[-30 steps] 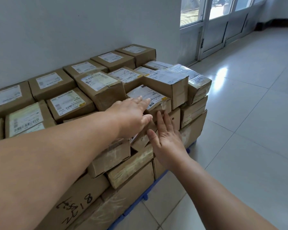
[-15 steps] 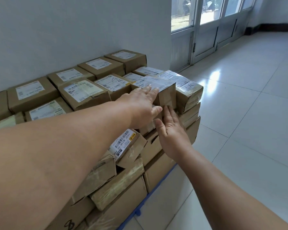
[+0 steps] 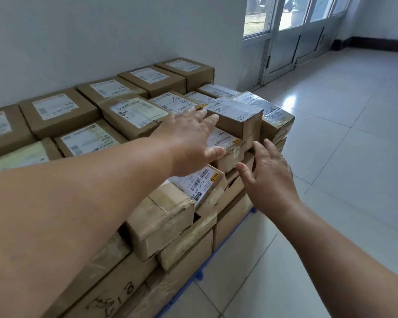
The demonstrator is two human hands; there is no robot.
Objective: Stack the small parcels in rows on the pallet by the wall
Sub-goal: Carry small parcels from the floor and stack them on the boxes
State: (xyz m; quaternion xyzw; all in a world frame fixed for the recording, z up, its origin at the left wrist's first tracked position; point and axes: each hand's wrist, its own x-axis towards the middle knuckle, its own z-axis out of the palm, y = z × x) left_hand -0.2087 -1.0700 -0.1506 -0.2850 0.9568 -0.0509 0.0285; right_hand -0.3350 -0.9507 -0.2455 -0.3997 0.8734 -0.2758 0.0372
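Parcels [image 3: 55, 115] stacked in rows on pallet [image 3: 200, 275], stack set against white wall [image 3: 101, 31]; only the pallet's blue plastic edge shows, under the front cartons. Parcels are brown corrugated card, rectangular, with flat tops and white printed labels; several are wrapped in glossy clear tape. Front faces scuffed, corners dented; one low carton [image 3: 115, 294] carries black marker scrawl. At the near right corner of the stack, a small parcel [image 3: 225, 145] with a barcode label lies flat, tucked below a taller plain carton [image 3: 237, 120]; just right of that, a taped parcel [image 3: 276, 120] with wrinkled shiny film and handwriting on top. Left hand [image 3: 193, 143] wide, palm down, fingers straight and a little spread, holding nothing; thumb lies at the small parcel's front top edge, fingertips reach beside the tall carton's left face. Right hand [image 3: 269, 177] also wide, fingers splayed and pointing up toward the small parcel's front right corner, holding nothing; contact there cannot be told. Floor [image 3: 342, 180] is pale glossy tile with window glare; glazed metal-framed door [image 3: 283, 47] stands beyond the stack
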